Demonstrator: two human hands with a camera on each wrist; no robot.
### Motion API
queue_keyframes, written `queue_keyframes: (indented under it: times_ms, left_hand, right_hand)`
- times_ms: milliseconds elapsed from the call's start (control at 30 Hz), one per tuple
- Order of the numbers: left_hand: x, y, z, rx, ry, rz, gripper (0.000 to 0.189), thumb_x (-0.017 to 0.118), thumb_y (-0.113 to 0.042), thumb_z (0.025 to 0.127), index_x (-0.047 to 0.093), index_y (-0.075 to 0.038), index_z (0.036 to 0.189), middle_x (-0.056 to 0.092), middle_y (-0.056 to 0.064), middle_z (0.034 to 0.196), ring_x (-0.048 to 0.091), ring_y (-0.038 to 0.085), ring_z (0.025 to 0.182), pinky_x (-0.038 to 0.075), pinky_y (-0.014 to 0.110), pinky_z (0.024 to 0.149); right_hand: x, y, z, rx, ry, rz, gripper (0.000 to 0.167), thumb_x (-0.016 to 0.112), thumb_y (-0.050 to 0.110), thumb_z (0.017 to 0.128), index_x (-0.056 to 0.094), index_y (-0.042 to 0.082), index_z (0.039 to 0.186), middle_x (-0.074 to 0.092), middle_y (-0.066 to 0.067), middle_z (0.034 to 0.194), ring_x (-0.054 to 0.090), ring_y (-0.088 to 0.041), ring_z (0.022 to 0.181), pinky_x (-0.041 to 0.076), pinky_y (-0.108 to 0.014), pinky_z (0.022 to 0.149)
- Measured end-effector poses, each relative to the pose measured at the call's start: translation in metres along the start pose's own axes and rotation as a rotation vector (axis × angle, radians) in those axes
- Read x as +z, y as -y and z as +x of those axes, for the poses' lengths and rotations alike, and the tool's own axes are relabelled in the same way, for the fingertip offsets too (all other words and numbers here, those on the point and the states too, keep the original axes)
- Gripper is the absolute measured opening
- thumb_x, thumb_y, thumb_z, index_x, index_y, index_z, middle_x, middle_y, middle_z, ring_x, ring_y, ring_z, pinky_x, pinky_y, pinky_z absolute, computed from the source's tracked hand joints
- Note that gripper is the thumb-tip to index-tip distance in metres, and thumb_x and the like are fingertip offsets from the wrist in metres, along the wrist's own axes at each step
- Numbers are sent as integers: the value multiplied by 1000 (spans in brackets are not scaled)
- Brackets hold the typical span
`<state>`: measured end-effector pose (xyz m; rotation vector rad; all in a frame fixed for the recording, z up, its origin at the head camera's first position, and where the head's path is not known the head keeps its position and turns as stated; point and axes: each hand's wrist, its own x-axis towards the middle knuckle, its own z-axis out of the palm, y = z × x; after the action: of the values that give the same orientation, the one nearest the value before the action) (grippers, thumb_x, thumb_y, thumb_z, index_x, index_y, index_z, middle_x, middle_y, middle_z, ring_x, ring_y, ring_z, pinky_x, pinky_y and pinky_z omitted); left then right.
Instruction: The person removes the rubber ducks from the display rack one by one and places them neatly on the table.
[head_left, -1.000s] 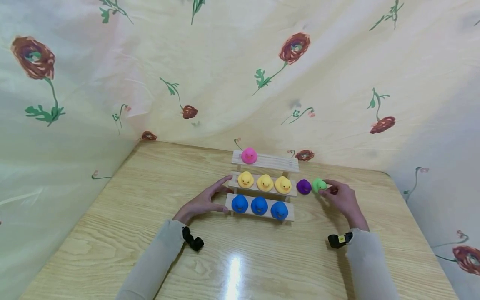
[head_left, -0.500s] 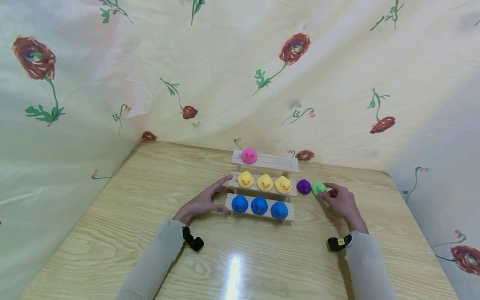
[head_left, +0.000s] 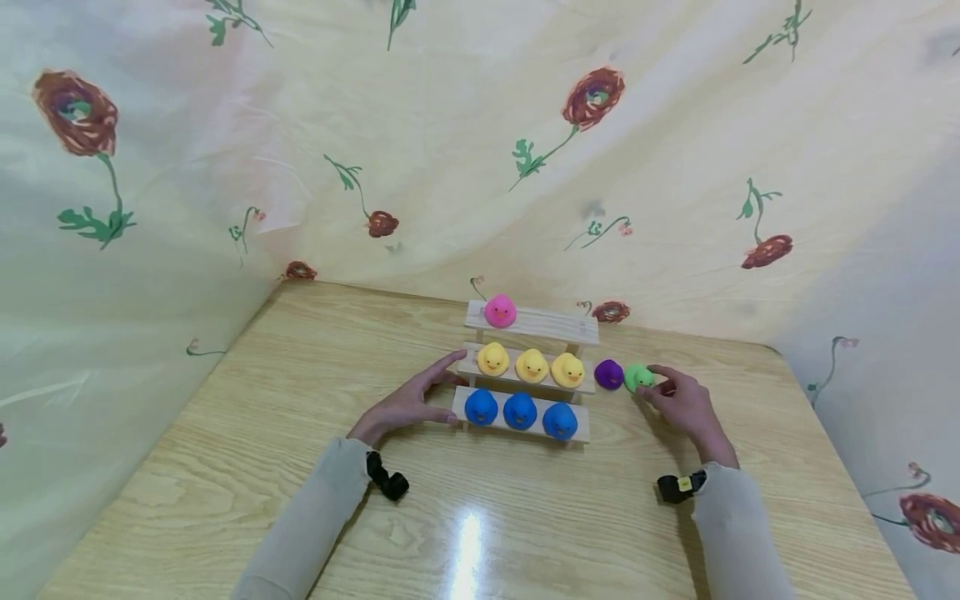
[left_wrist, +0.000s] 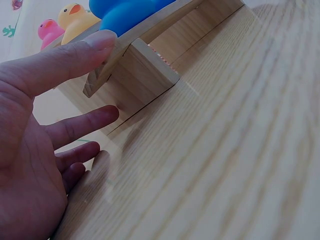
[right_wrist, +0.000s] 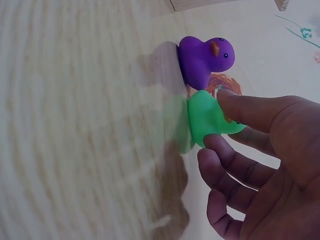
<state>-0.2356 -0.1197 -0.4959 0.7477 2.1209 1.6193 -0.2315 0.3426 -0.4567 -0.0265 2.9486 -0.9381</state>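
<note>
left grip point(head_left: 402, 406) spread, thumb point(left_wrist: 65, 65) apart from fingers point(left_wrist: 90, 124); right grip point(head_left: 684, 404) pinching, lower fingers point(right_wrist: 216, 172) curled; both forearms point(head_left: 303, 521) extended forward.

A smooth light-green toy duck point(head_left: 635, 380) with an orange beak sits upright on the pale wood-grain table point(head_left: 525, 500), just beside a smooth deep-purple toy duck point(head_left: 608, 375), also upright, off the right end of a three-tiered pale wooden stand point(head_left: 555, 322). The stand stands upright, its top shelf bearing one bright-pink toy duck point(head_left: 500, 312) near the left end, its middle shelf three yellow toy ducks point(head_left: 532, 367) and its lowest three blue toy ducks point(head_left: 520, 412), each row spaced side by side.
</note>
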Motion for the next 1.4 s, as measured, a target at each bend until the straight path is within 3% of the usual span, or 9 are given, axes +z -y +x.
queue_keyframes:
  times_ms: [400, 767, 1400]
  left_hand:
    - [0, 2, 0, 13, 6, 1, 99, 78, -11, 86, 18, -36, 161, 55, 17, 145, 42, 35, 143, 13, 64, 123]
    - [0, 3, 1, 9, 6, 7, 98, 79, -15, 86, 18, -37, 160, 55, 16, 144, 40, 35, 144, 12, 64, 123]
    - [-3, -1, 3, -8, 9, -3, 99, 80, -18, 86, 18, -39, 160, 55, 15, 144, 41, 34, 143, 11, 64, 124]
  right_hand:
    - [-9, 14, -2, -41, -92, -17, 54, 64, 30, 98, 54, -5, 138, 70, -23, 95, 58, -12, 73, 46, -25, 58]
    - [-18, 46, -2, -111, -180, 14, 50, 63, 33, 99, 59, -1, 135, 68, -18, 92, 53, -13, 72, 42, -24, 58]
    - [-23, 107, 16, -177, -177, 56, 39, 65, 24, 98, 63, 3, 130, 67, -17, 91, 54, -20, 75, 44, -22, 60]
